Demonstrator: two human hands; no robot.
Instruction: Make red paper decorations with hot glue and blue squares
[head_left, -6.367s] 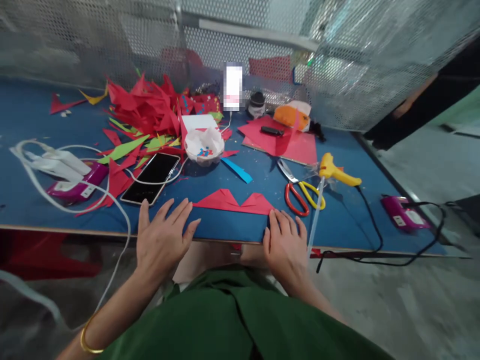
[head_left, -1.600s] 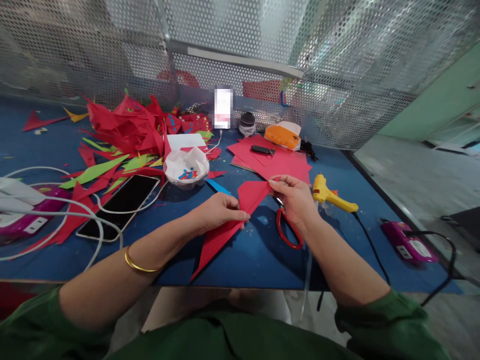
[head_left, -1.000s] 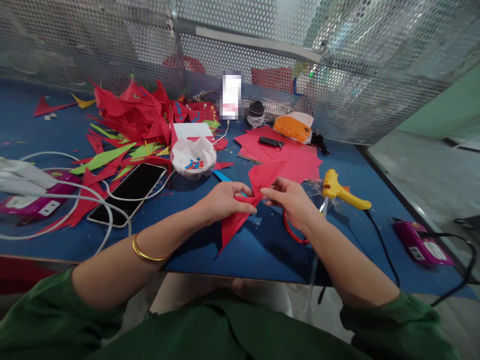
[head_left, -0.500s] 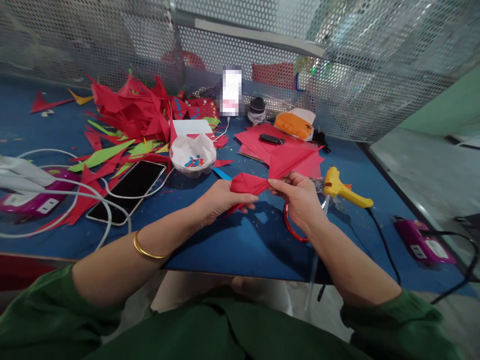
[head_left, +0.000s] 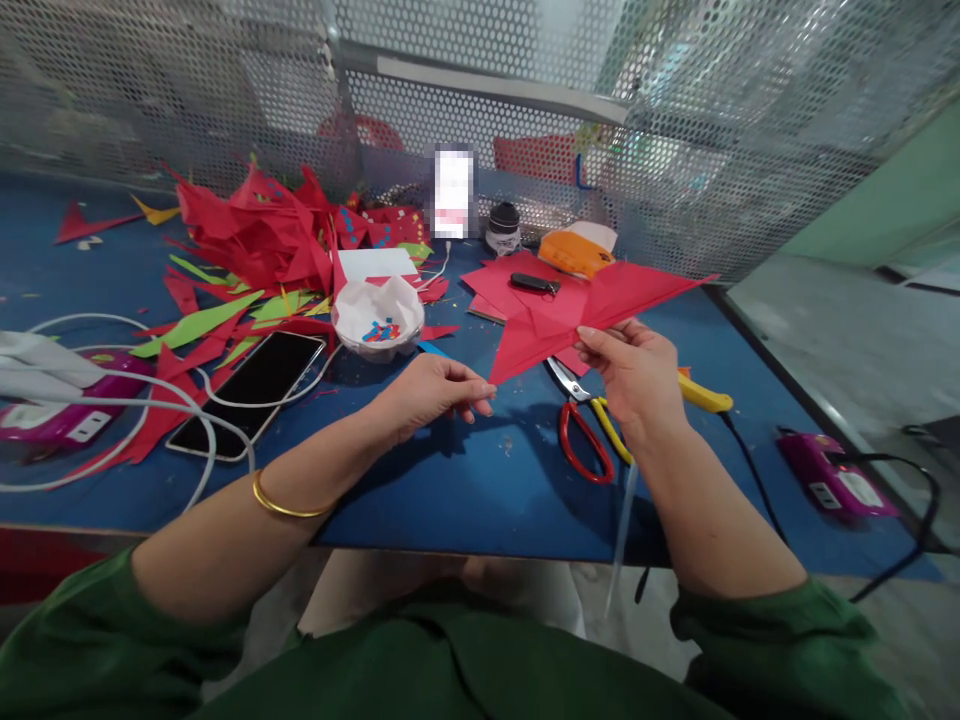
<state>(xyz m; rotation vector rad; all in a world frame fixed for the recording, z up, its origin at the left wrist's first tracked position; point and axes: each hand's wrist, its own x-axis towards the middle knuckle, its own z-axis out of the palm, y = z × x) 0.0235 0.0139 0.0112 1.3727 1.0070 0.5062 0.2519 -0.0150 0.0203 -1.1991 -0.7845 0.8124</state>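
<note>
A folded red paper (head_left: 540, 345), long and pointed at both ends, is held up over the table. My right hand (head_left: 634, 370) grips its lower folded edge near the middle between thumb and fingers. At the paper's left tip my left hand (head_left: 450, 388) is closed, thumb against fingertips, pinching the point. Scissors (head_left: 581, 440) with a red handle loop lie just below the paper, partly covered by my right hand. A yellow glue gun (head_left: 705, 393) shows behind my right hand, mostly hidden by it.
Flat red sheets (head_left: 487, 280) lie beyond the paper, near an orange packet (head_left: 577, 255). A white-lined bowl (head_left: 379, 310) holds small coloured bits. Leftward are a red paper pile (head_left: 255, 235), a dark phone (head_left: 251, 395) and looping white cables. A purple power strip (head_left: 836, 475) sits right.
My left hand has slid to the paper's left tip, and the paper now stretches out long and flatter. My right hand has moved right and slightly up. More of the scissors shows.
</note>
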